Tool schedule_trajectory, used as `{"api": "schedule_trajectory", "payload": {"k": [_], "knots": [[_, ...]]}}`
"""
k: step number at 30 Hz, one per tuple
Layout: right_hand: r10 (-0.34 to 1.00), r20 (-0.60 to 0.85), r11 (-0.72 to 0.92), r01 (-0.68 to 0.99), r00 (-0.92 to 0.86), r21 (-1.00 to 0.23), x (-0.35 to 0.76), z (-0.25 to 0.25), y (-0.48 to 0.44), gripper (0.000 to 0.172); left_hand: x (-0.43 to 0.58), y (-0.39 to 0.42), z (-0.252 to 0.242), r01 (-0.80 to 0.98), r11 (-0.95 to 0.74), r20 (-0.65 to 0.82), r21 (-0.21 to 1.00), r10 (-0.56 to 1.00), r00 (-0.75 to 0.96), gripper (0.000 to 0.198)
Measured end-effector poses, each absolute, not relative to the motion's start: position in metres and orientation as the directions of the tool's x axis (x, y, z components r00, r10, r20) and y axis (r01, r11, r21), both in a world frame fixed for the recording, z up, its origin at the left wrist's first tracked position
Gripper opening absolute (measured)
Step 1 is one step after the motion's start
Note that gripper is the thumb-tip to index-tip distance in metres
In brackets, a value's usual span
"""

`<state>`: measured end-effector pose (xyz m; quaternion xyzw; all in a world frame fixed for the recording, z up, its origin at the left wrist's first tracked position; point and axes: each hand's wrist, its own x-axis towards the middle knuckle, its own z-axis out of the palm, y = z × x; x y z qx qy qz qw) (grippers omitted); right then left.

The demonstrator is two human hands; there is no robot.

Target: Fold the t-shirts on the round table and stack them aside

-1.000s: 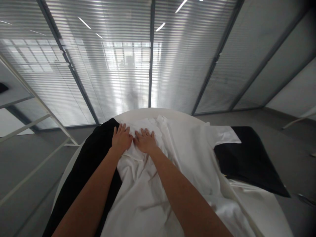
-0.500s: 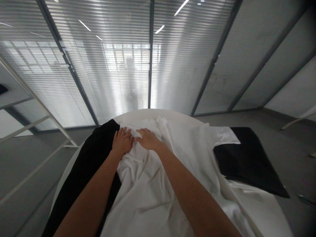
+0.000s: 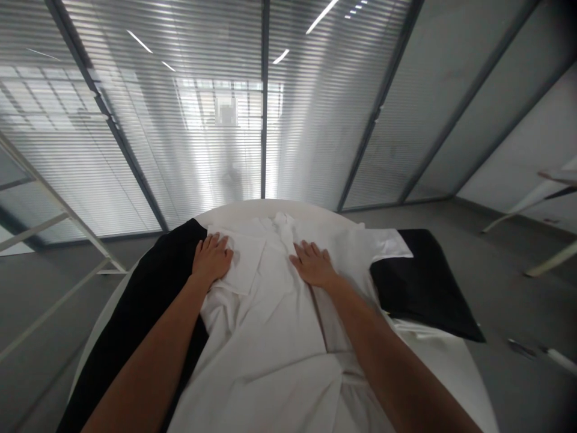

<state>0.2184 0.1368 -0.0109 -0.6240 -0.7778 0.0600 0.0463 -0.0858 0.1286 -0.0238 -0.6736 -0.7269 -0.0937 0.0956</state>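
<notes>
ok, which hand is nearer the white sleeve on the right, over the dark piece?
Right. The right hand lies flat on the white garment, left of the sleeve; the left hand is farther left, by the black cloth.

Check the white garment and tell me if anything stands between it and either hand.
Nothing visible does. The left hand and the right hand both lie palm-down on the white garment. The black cloth is along its left side and the dark flat item at its right; neither comes between a hand and the garment.
</notes>
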Motion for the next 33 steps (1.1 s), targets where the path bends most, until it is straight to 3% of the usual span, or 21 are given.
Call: {"api": "schedule_trajectory", "payload": {"k": [5,12,18,25,29,33], "knots": [[0.983,-0.037,0.171,0.968,-0.181,-0.186,0.227,-0.014,0.139,0.063,-0.085,0.128,-0.022,0.997,0.076,0.246,-0.006,0.967,-0.073,0.055],[0.99,0.054,0.141,0.967,-0.133,-0.214,0.23,-0.016,0.14,0.06,-0.087,0.129,-0.023,0.998,0.069,0.252,0.009,0.965,-0.069,0.055],[0.989,0.008,0.142,0.955,-0.145,-0.26,0.234,-0.011,0.141,0.059,-0.091,0.131,-0.022,0.996,0.089,0.214,0.013,0.973,-0.09,0.055],[0.984,0.061,0.178,0.944,-0.168,-0.279,0.249,0.038,0.15,0.046,-0.092,0.132,-0.023,0.997,0.083,0.236,0.009,0.968,-0.082,0.055],[0.977,0.207,0.028,0.937,0.047,-0.347,0.291,0.078,0.152,0.042,-0.09,0.131,-0.022,0.997,0.083,0.241,0.005,0.967,-0.082,0.055],[0.894,0.248,-0.285,0.901,0.372,-0.326,0.349,0.083,0.149,0.051,-0.089,0.13,-0.022,0.996,0.09,0.251,0.002,0.964,-0.087,0.054]]}}
